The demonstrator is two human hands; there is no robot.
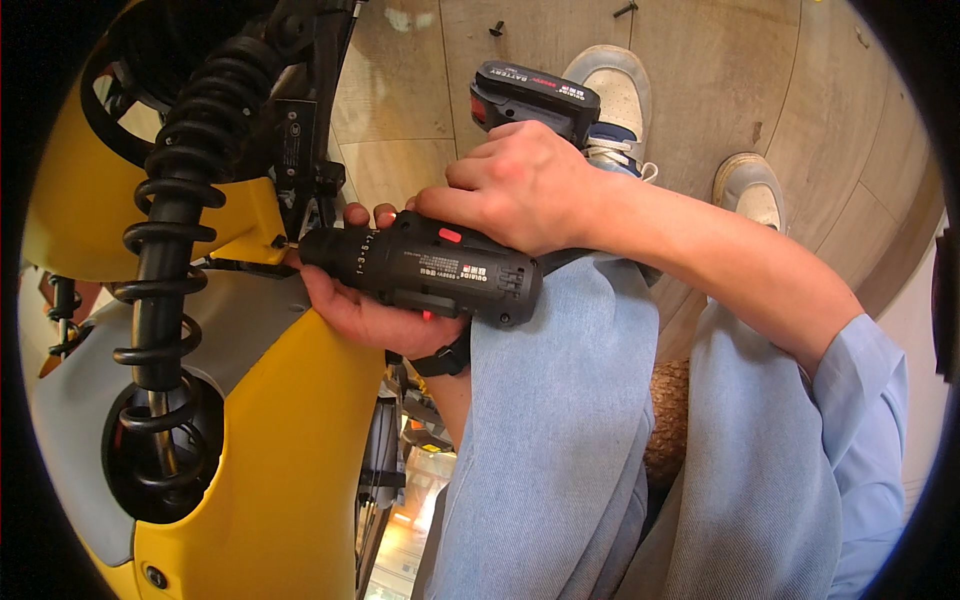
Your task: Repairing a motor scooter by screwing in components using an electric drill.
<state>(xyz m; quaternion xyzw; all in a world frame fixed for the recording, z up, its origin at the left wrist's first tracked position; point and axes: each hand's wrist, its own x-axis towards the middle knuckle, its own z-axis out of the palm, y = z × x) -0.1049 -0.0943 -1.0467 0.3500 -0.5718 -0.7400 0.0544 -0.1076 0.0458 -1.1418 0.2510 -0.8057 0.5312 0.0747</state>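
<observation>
A black cordless drill (455, 275) lies on its side, its front pointing left. My right hand (520, 190) is closed round its handle, with the battery sticking out beyond the fingers. From beneath, my left hand (365, 315) wraps the front of the drill, and its fingertips show above the collar. The bit's end meets a dark screw (280, 242) on a yellow plastic bracket (245, 220); whether it sits in the screw head I cannot tell. Beside it stands a black coil-spring shock absorber (165, 250) on a yellow and grey body panel (290, 430).
Two dark screws (496, 28) lie on the wood-plank floor (710, 70) at the far side. My shoes (610, 85) rest on that floor, and my denim-covered legs (560, 400) are close below the drill. Black frame parts (300, 150) stand behind the shock absorber.
</observation>
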